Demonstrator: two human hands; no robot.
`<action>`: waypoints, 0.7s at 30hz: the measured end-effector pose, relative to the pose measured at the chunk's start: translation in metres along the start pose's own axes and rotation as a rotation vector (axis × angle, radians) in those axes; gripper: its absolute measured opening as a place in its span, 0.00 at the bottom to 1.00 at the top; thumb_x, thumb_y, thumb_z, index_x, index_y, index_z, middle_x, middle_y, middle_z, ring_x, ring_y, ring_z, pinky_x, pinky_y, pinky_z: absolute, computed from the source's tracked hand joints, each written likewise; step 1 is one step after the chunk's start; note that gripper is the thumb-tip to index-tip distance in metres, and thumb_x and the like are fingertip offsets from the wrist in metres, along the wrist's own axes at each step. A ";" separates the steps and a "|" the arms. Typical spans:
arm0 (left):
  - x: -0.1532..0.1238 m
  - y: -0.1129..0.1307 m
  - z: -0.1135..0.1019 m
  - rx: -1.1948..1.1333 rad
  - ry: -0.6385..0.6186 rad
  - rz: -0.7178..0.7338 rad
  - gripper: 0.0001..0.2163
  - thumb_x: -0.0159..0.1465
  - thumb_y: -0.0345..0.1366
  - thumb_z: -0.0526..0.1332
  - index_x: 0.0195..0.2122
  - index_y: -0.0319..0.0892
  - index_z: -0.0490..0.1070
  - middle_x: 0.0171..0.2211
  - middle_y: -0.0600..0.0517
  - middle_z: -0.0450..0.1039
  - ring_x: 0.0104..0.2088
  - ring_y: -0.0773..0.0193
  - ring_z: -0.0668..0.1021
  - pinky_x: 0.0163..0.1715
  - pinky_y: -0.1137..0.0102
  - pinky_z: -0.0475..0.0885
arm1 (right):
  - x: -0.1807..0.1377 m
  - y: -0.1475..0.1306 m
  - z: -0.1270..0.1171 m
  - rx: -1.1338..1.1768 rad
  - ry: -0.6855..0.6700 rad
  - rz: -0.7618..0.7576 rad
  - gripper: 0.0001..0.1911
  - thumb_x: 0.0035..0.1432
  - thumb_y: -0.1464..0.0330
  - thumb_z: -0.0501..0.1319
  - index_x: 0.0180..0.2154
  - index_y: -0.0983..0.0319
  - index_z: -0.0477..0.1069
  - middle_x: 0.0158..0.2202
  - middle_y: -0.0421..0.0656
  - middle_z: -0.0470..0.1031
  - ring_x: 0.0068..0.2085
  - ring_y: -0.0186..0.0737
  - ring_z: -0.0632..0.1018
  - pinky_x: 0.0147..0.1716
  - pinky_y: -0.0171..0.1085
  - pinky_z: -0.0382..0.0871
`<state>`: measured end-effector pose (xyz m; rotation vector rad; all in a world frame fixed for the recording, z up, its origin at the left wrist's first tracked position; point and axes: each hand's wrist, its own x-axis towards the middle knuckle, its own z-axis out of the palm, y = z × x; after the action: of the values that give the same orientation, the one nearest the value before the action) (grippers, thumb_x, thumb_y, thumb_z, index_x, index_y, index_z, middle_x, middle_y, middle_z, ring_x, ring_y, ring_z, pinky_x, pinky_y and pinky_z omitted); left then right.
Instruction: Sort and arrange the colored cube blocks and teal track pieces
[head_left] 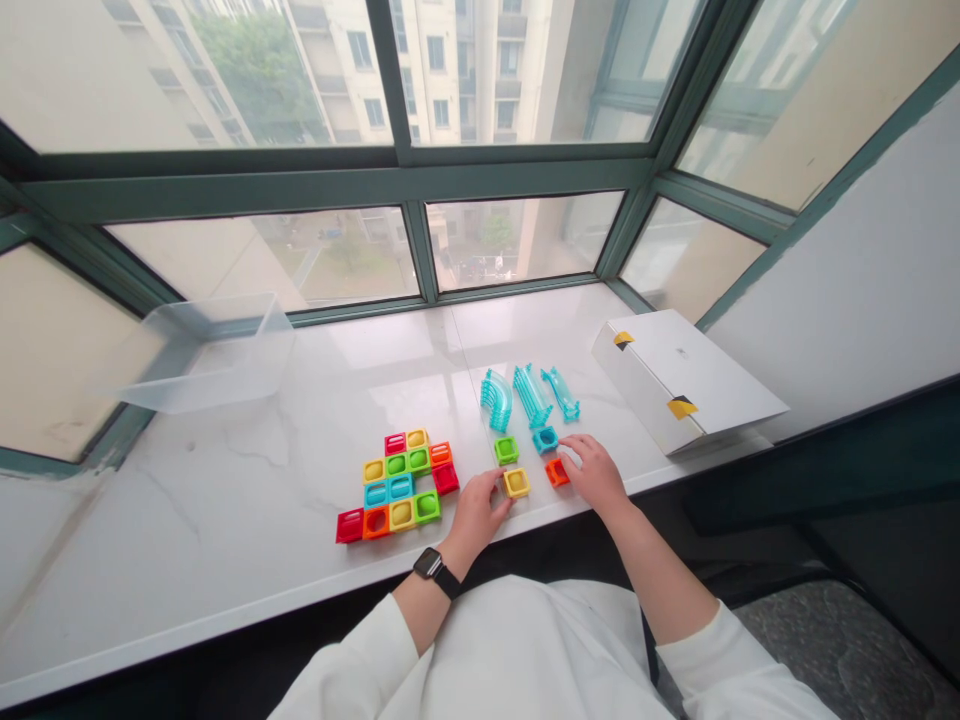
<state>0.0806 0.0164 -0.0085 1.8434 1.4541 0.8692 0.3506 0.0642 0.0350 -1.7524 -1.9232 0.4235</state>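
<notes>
My left hand [476, 515], a dark watch on its wrist, has its forefinger and thumb at the back and front left edges of a yellow toy block [516, 485]. My right hand [596, 475] holds nothing, fingers apart; its forefinger reaches the edge of a blue block [545, 440], and its thumb is by an orange block [556, 473]. Behind the yellow block sits a green block [506, 449]. Farther back lie a curved clear-blue track piece [496, 400], a straight one [532, 396] and a narrower one [561, 394].
Left of my hands, several coloured blocks [401, 487] stand in rows on the white marbled counter [247, 480]. A clear plastic bin [217, 375] is at the back left. A white box [690, 370] with yellow-black tabs stands on the right. Windows with green frames [337, 195] rise behind.
</notes>
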 end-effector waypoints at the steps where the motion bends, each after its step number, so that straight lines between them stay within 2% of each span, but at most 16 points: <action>1: 0.000 0.000 0.000 0.001 -0.001 -0.002 0.23 0.62 0.33 0.68 0.59 0.44 0.73 0.45 0.45 0.80 0.41 0.56 0.80 0.48 0.57 0.78 | 0.002 -0.002 0.001 -0.009 -0.001 -0.023 0.19 0.68 0.63 0.58 0.56 0.57 0.79 0.57 0.49 0.77 0.59 0.51 0.77 0.63 0.51 0.70; 6: -0.001 0.000 0.001 0.007 0.001 0.004 0.23 0.62 0.33 0.68 0.59 0.44 0.73 0.45 0.46 0.80 0.40 0.56 0.79 0.47 0.58 0.78 | 0.006 -0.012 0.014 -0.088 -0.080 -0.113 0.22 0.69 0.61 0.60 0.61 0.55 0.76 0.68 0.51 0.67 0.67 0.57 0.69 0.67 0.57 0.66; 12: -0.001 -0.001 0.001 0.004 0.003 0.011 0.23 0.62 0.33 0.68 0.59 0.44 0.73 0.45 0.46 0.80 0.41 0.56 0.80 0.48 0.57 0.77 | 0.005 -0.011 0.026 -0.110 -0.089 -0.120 0.23 0.68 0.61 0.60 0.62 0.54 0.76 0.68 0.53 0.65 0.67 0.58 0.69 0.66 0.57 0.67; 21: 0.000 0.002 -0.001 -0.003 -0.005 0.004 0.24 0.61 0.32 0.68 0.59 0.44 0.73 0.45 0.47 0.79 0.41 0.56 0.80 0.48 0.58 0.78 | 0.003 -0.008 0.027 -0.131 -0.084 -0.104 0.23 0.68 0.61 0.60 0.63 0.53 0.75 0.68 0.51 0.64 0.63 0.55 0.73 0.65 0.55 0.69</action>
<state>0.0813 0.0158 -0.0063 1.8458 1.4463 0.8674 0.3289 0.0691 0.0177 -1.7301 -2.1342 0.3454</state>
